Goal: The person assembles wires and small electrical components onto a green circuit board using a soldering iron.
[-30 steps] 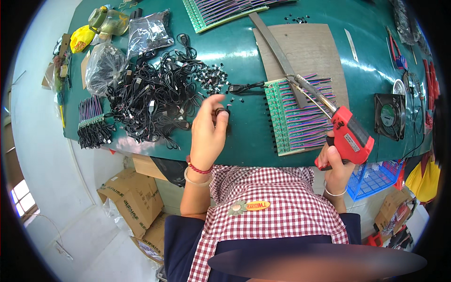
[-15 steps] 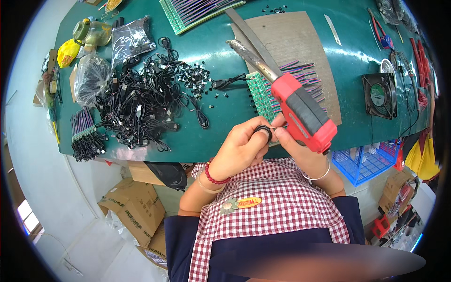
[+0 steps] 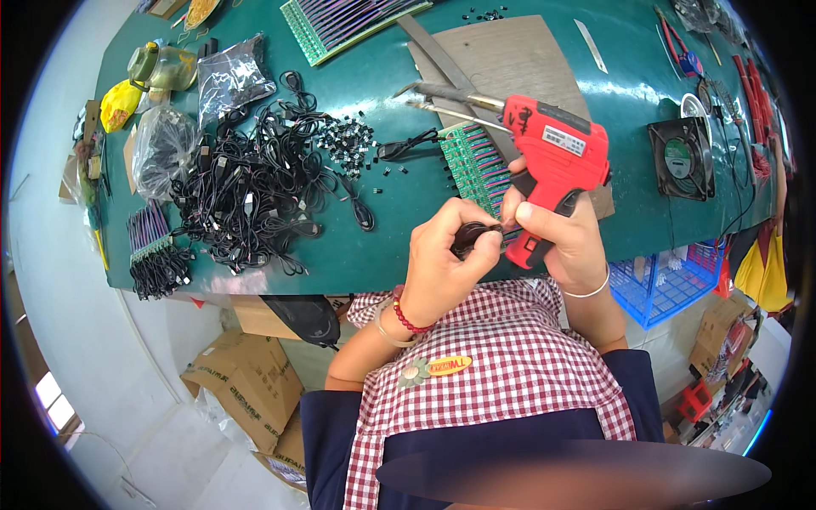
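In the head view, the only one here, my two hands have come together close to the table's near edge; a second ago my left hand [image 3: 442, 268] was by itself beside the cable pile [image 3: 246, 187] and my right hand [image 3: 580, 246] was off over the circuit panel. My left is closed in a pinch around a small coil of black cable [image 3: 470, 238], held up in front of my apron [image 3: 501, 365]. My right is wrapped around the handle of the red soldering gun [image 3: 568, 161], its thumb and a finger reaching to the coil; whether they grip the cable's end or only brush it, I can't tell. Half a second ago the gun showed me its top, and now it is rolled so its side and handle face me, with its tip pointing away to the left, clear of the cable and hanging above the table. So, as I judge it, the gun is just being carried for now, and the finger work is on the cable. The green circuit panel [image 3: 466, 166] lies just beyond my hands, partly hidden by the gun and my right fingers, with another black cable [image 3: 406, 147] reaching its far left corner and a metal bar [image 3: 438, 55] slanting across the brown board [image 3: 552, 68] behind it.
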Motion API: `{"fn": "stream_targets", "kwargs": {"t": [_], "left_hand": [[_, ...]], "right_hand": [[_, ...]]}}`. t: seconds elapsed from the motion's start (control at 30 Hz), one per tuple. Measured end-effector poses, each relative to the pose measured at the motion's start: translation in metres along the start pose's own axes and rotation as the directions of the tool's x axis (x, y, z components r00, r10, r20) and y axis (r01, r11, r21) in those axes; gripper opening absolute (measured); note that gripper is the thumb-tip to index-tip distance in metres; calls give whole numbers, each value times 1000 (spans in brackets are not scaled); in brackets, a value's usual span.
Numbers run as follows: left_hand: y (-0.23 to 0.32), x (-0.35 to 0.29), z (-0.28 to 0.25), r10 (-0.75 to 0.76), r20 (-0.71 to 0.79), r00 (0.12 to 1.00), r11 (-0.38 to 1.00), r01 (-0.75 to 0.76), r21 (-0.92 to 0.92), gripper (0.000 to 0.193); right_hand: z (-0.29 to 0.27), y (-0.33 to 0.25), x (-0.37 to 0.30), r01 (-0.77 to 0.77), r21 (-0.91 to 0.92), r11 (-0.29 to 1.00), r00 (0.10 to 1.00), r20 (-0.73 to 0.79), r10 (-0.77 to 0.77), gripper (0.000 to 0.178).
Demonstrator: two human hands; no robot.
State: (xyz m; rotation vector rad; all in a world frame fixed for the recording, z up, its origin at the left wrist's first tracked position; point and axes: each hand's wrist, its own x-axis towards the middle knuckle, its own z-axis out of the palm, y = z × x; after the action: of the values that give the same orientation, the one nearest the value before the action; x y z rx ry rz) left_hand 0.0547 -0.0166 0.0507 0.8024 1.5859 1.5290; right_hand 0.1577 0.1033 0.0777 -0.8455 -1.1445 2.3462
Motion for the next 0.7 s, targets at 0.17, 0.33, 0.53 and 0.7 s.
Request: {"fn": "stream_targets", "kwargs": {"t": [0.17,0.33,0.53,0.7], "left_hand": [[3,2,2,117,-109,987,976,-95,195,14],[7,2,3,165,-74,984,941,-135,309,14],[12,3,-7,-226,105,968,968,235,-87,7],[9,3,-8,-174,55,983,983,177,-57,5]], "right_hand": [[2,9,-10,187,-294,937,968,-105,-226,32],[12,6,-16,150,-399,904,977,-82,-198,13],[9,6,-18,173,-450,876,971,-71,-229,14],[10,6,-18,253,-544,800,958,25,-286,15]]}}
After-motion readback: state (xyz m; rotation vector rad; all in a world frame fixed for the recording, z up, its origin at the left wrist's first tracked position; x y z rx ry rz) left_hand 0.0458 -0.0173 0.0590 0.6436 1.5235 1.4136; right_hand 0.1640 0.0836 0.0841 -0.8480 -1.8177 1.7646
